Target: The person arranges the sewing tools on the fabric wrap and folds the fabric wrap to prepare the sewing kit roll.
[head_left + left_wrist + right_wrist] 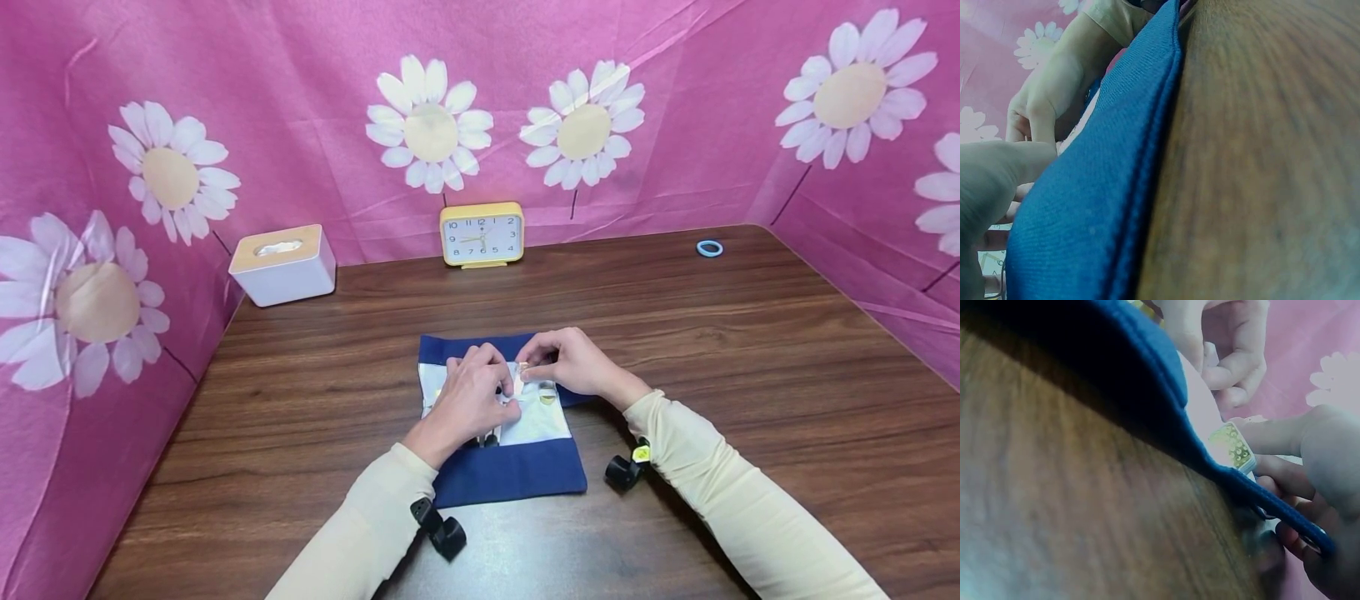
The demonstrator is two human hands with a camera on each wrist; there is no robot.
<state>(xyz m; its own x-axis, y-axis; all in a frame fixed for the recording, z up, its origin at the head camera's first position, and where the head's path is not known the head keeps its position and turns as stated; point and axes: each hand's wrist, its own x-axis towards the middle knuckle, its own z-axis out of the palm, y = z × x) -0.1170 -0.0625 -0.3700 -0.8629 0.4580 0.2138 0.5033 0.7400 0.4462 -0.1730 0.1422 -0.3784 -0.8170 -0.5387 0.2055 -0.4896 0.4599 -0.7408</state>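
Note:
A navy cloth case [510,475] lies unfolded on the table with its white lining [551,423] facing up. Over the middle of the lining, my left hand [468,392] has its fingers bent and thumb near the index finger; whether it pinches the lining cannot be told. Between thumb and index finger, my right hand [573,362] pinches a small pale strip with an orange end [521,379] at the upper part of the lining. A gold dimpled piece with a white edge [1232,445] sits close to the right fingers. Dark items [491,439] show partly under my left hand.
A yellow clock [482,235] stands at the back of the wooden table [337,375]. A white tissue box with a wooden top [288,271] is at the back left, a blue ring [709,248] at the back right. Pink flowered cloth [300,125] surrounds the table.

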